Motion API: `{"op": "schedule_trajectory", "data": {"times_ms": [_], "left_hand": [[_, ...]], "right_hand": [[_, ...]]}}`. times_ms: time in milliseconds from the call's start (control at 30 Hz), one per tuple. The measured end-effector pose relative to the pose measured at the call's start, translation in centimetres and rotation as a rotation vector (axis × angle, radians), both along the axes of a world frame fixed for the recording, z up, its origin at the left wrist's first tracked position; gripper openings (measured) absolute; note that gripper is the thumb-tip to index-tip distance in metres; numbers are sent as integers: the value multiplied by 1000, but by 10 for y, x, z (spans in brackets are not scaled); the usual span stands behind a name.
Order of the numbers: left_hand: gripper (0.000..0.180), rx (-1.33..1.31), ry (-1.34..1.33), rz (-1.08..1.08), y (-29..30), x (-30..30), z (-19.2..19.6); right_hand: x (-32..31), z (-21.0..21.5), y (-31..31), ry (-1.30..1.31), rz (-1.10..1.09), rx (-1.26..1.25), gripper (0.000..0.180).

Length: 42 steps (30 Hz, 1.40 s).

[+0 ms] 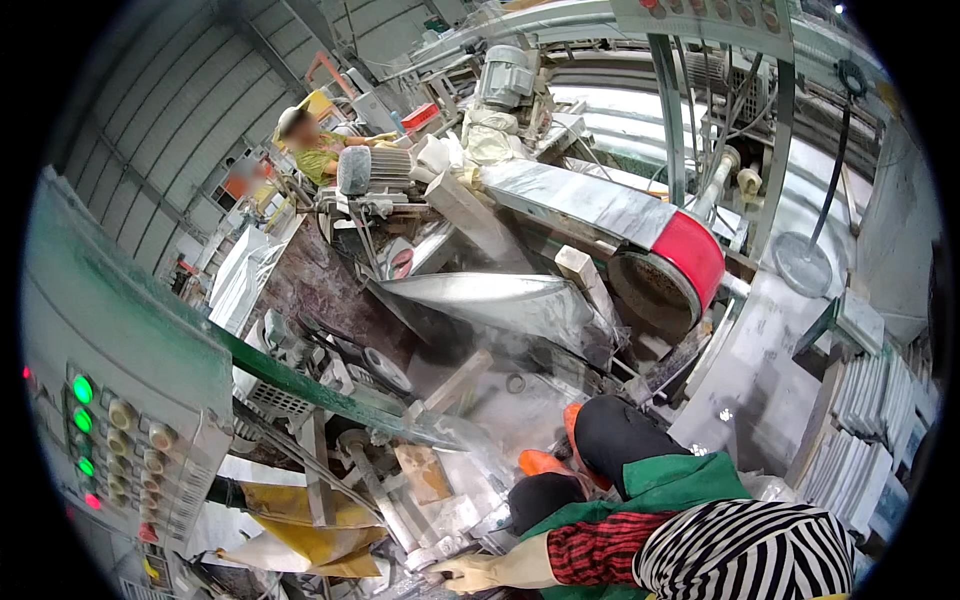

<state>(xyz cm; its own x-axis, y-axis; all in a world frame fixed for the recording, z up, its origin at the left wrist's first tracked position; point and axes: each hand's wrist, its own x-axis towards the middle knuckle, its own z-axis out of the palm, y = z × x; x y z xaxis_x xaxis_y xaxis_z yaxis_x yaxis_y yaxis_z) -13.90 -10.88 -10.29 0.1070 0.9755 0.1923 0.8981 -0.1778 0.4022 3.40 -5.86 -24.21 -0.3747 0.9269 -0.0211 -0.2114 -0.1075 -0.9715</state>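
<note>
My left hand point(468, 573), in a pale cream glove, reaches leftward at the bottom of the view. Its fingers are stretched out, and their tips lie close to a whitish fitting point(432, 553) at the lower end of a pale roller point(385, 500). Whether they touch it I cannot tell. A red-and-black cuff covers the forearm, with a striped sleeve above it. No part of my right hand shows. Below me are my dark-clad knees, a green apron point(690, 480) and orange boots point(545, 463).
At left stands a control panel point(130, 430) with lit buttons. A red-ended belt guard point(695, 262), a motor point(505, 78) and a dusty metal sheet point(500, 300) lie ahead. White slabs point(860, 410) are stacked at right. Another person point(318, 150) works at the far left.
</note>
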Motion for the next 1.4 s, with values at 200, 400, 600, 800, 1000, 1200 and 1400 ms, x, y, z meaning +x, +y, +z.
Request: {"op": "schedule_trajectory", "data": {"times_ms": [200,400,600,800,1000,1200,1400], "left_hand": [[61,-3,39,132,-1,-50,-11],[66,-12,325,557,5,-151,-40],[50,118,430,452,16,-194,-71],[50,-3,-116,374,-9,-110,-43],[51,22,-83,124,-19,-16,5],[52,25,-100,67,-23,15,13],[53,31,-236,66,-60,28,25]], "right_hand": [[27,-17,6,247,-46,-378,57],[19,-26,7,86,-60,-353,62],[12,-18,9,-41,-32,-264,59],[34,18,3,-121,21,-234,46],[60,32,-7,-57,18,-216,50],[78,33,-7,-21,-8,-212,54],[90,35,-1,23,-66,-206,59]]}}
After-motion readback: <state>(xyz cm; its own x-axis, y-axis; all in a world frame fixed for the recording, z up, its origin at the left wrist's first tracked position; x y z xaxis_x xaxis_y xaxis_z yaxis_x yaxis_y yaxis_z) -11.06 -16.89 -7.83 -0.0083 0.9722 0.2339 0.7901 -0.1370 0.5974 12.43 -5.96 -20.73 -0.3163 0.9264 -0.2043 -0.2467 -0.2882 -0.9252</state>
